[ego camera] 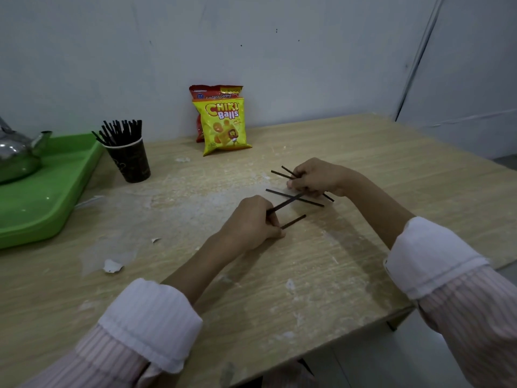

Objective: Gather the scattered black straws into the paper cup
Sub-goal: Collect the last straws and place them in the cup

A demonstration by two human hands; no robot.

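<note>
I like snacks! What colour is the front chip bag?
The front chip bag is yellow, seen in the head view.

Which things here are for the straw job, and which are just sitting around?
For the job: left hand and right hand, each gripping black straws; one loose straw on the table; paper cup, already holding straws.
Just lying about: yellow snack bag, red snack bag, green tray, metal kettle, paper scraps.

The left edge cuts off the kettle (15, 152); the right hand (319, 177) covers parts of its straws (281, 174).
</note>
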